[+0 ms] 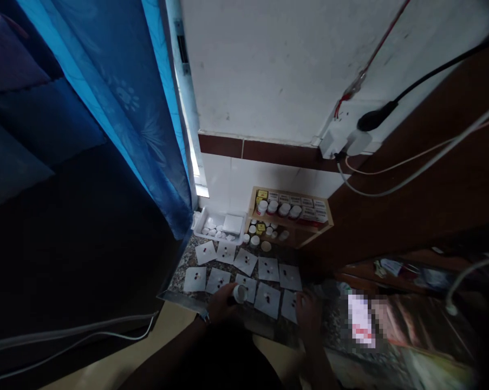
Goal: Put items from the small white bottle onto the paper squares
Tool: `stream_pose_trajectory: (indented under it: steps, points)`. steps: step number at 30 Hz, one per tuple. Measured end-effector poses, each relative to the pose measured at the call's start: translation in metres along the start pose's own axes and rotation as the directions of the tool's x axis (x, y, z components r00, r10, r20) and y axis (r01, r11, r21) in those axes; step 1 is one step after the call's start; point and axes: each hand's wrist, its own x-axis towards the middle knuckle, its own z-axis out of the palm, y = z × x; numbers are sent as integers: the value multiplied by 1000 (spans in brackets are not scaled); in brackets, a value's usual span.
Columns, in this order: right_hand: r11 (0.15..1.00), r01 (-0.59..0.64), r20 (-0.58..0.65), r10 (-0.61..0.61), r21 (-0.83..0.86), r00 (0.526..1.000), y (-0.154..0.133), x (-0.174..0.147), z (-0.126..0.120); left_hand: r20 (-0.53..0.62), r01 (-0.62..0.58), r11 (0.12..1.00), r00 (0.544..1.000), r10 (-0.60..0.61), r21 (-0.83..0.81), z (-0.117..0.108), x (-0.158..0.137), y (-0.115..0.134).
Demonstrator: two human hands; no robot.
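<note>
My left hand [221,304] is closed around a small white pill bottle [240,293], held over the front row of paper squares. The bottle's top faces up; dim light hides whether it is capped. My right hand [309,314] is at the right end of that row, its fingers drawn together beside a white paper square [288,306]. What they pinch, if anything, is too dark to make out. Two rows of paper squares lie on the speckled stone counter [179,280], with small dark, red and pale pills on them, as on this front square [267,300].
Behind the papers stand a white plastic tray [199,230] with white pieces and a wooden shelf [329,216] of bottles and boxes. A blue curtain [138,108] hangs left. Cables run from a wall socket [350,116]. Bags [415,319] lie right.
</note>
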Motion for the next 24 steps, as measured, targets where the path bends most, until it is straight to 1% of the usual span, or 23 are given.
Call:
stream_pose_trajectory:
  steps: [1, 3, 5, 8, 10, 13, 18, 20, 24]
  points:
    - [999, 8, 9, -8, -50, 1000, 14, 0, 2, -19, 12, 1000, 1000, -12, -9, -1, -1, -2]
    - [990, 30, 52, -24, -135, 998, 31, -5, 10, -47, 24, 1000, 999, -25, -20, -2, -4, -7]
    - [980, 59, 120, -37, -190, 992, 37, -12, 20, -72, 39, 999, 997, -40, -20, -2, -6, -12]
    - [975, 97, 188, -59, -202, 980, 37, -21, 35, -96, 65, 998, 993, -66, -13, 1, -9, -17]
    - [976, 109, 195, -72, -188, 978, 37, -23, 43, -101, 63, 998, 993, -63, -8, 2, -9, -20]
    - [977, 119, 199, -84, -175, 976, 39, -23, 47, -103, 62, 998, 993, -63, -11, 3, -9, -22]
    - [989, 43, 151, -22, -142, 988, 41, -18, 46, -79, 80, 996, 994, -82, -26, 2, -7, -24]
    - [993, 37, 134, -22, -110, 991, 39, -16, 46, -49, 78, 996, 996, -80, -48, 2, -3, -20]
    - [999, 15, 119, -11, -33, 993, 27, -16, 46, 62, 40, 994, 997, -34, -101, 8, 15, -4]
